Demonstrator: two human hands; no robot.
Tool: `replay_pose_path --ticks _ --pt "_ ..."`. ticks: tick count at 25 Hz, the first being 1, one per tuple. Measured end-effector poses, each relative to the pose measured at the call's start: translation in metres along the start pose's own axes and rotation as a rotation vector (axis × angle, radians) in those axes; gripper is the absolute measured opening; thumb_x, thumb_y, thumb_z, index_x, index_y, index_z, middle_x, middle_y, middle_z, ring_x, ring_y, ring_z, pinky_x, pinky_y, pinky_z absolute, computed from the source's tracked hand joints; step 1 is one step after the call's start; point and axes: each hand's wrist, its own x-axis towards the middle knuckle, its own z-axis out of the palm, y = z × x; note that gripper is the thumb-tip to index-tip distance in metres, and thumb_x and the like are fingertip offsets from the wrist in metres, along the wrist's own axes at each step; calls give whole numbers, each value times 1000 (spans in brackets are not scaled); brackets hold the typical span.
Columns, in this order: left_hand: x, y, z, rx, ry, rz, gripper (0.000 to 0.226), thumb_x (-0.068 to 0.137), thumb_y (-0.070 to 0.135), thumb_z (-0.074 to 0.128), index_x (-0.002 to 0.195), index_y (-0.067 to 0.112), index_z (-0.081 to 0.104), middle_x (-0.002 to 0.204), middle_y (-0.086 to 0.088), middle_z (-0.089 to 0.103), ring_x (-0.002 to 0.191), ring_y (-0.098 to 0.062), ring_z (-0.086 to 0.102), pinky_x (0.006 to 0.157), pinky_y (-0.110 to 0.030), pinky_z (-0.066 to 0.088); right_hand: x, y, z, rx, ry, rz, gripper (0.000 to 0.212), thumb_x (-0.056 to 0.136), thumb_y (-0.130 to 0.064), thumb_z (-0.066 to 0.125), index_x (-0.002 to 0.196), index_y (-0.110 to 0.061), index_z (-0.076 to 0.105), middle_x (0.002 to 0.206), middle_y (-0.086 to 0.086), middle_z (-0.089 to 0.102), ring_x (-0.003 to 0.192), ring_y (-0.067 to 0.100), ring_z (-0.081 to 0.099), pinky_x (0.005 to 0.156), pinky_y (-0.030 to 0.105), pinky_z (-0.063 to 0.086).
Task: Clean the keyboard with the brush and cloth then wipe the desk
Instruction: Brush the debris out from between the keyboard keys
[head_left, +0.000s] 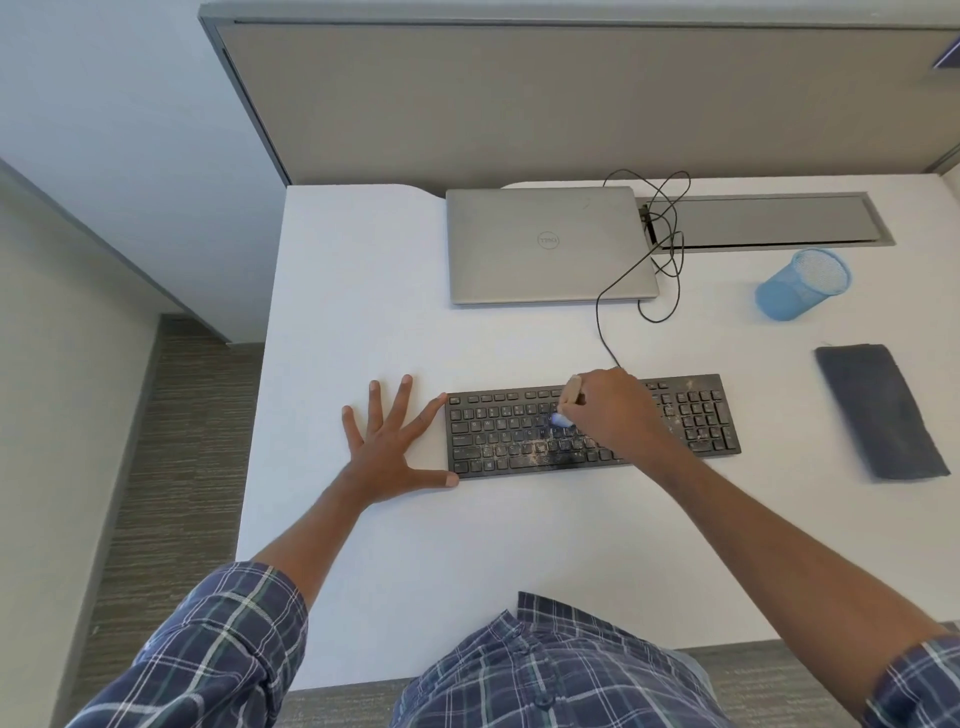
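A black keyboard (685, 415) lies on the white desk (363, 312), with pale dust and crumbs over its lower middle keys and number pad. My right hand (615, 410) grips a small brush (570, 397) with a wooden handle; its bluish bristles touch the middle keys. My left hand (389, 441) rests flat on the desk with fingers spread, index fingertip and thumb tip against the keyboard's left edge. A folded dark grey cloth (878, 410) lies on the desk to the right of the keyboard.
A shut silver laptop (545, 244) sits behind the keyboard, with a tangled black cable (670, 249) at its right. A blue mesh pen cup (802, 286) stands at the back right. A grey cable tray (769, 221) and partition panel line the desk's far edge.
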Motion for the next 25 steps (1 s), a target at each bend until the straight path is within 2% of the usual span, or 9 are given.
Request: replay_pose_path --ticks 2,4,7,9,11,13,17,21,25 --pt "0 0 0 0 0 1 125 63 103 62 158 71 -13 168 21 -42 152 -28 -48 120 -74 -21 -2 -2 -2 -37 69 15 41 105 -33 53 67 -19 63 57 -6 59 60 24 64 56 30 46" --pt "0 0 1 -6 4 5 125 63 103 63 158 71 -12 168 21 -41 152 -28 -48 119 -74 -22 -2 -11 -1 60 114 7 40 102 -31 59 63 -21 60 54 -8 56 51 14 56 50 27 38" --pt "0 1 0 -10 7 3 125 63 102 63 158 71 -12 168 22 -41 152 -28 -48 119 -74 -22 -1 -26 9 322 109 1 22 94 -33 72 74 -23 77 58 -5 67 52 16 62 47 26 43" --pt "0 1 0 -8 7 3 125 63 102 63 158 71 -12 168 22 -42 152 -27 -49 120 -74 -22 -4 -29 23 385 115 20 20 93 -33 72 78 -22 80 59 0 69 52 18 62 46 27 42" --pt "0 0 1 -2 7 2 125 63 102 63 158 71 -12 168 22 -42 152 -27 -49 120 -74 -21 -8 -20 32 342 134 51 22 95 -33 69 80 -19 78 61 2 68 57 24 65 48 27 40" --pt "0 -1 2 0 11 0 125 63 102 63 158 70 -11 169 22 -41 153 -28 -48 120 -75 -20 -12 -7 29 246 173 93 21 98 -34 67 85 -21 76 62 -3 63 64 25 64 51 28 39" --pt "1 -1 3 -5 15 3 125 63 102 64 158 71 -11 169 22 -40 153 -28 -48 120 -75 -20 -15 14 21 43 257 215 30 105 -33 57 86 -15 73 62 -6 50 70 26 58 61 32 48" --pt "1 -1 4 -10 20 8 125 63 102 64 159 70 -10 169 22 -40 153 -28 -48 120 -75 -20 -14 4 22 474 233 140 21 92 -38 71 82 -22 80 61 -6 71 62 22 74 56 41 62" --pt "1 -2 3 -15 24 11 125 63 103 63 159 71 -10 170 21 -38 153 -28 -47 120 -75 -20 -14 -30 38 558 177 36 12 92 -34 75 88 -26 83 68 -9 76 61 17 74 56 39 61"
